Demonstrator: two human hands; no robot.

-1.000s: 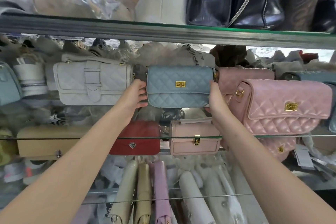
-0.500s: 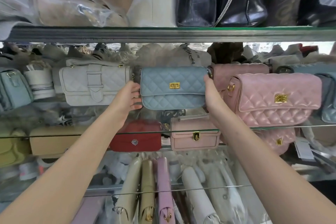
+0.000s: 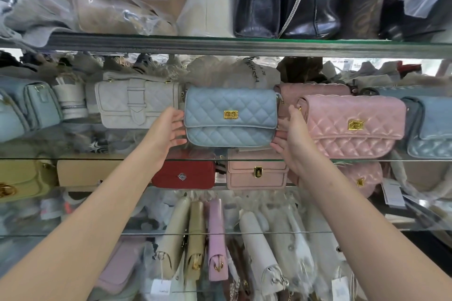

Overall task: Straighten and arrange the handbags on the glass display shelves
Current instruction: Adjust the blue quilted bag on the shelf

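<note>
A light blue quilted handbag (image 3: pixel 231 117) with a gold clasp stands upright in the middle of the middle glass shelf (image 3: pixel 73 159). My left hand (image 3: pixel 168 129) cups its left end, thumb on the side edge and fingers under the lower corner. At the right end, my right hand (image 3: pixel 291 139) has its fingertips on the lower corner and its thumb raised a little off the bag. To the left stands a white quilted handbag (image 3: pixel 137 102). A pink quilted handbag (image 3: pixel 352 124) stands to the right, with another pink one (image 3: pixel 315 89) behind it.
The upper shelf (image 3: pixel 244 45) carries black bags (image 3: pixel 286 0) and plastic-wrapped bags. Below stand a red bag (image 3: pixel 183 173), a pink clasp bag (image 3: pixel 256 171), a tan bag (image 3: pixel 83 171) and a yellow bag (image 3: pixel 22 178). Further blue bags (image 3: pixel 430 127) fill the right end. Slim wrapped bags crowd the bottom shelf.
The blue handbag has shifted slightly left, closer to the white handbag. My fingers have spread and loosened at both of its ends, and my view has tilted up a little.
</note>
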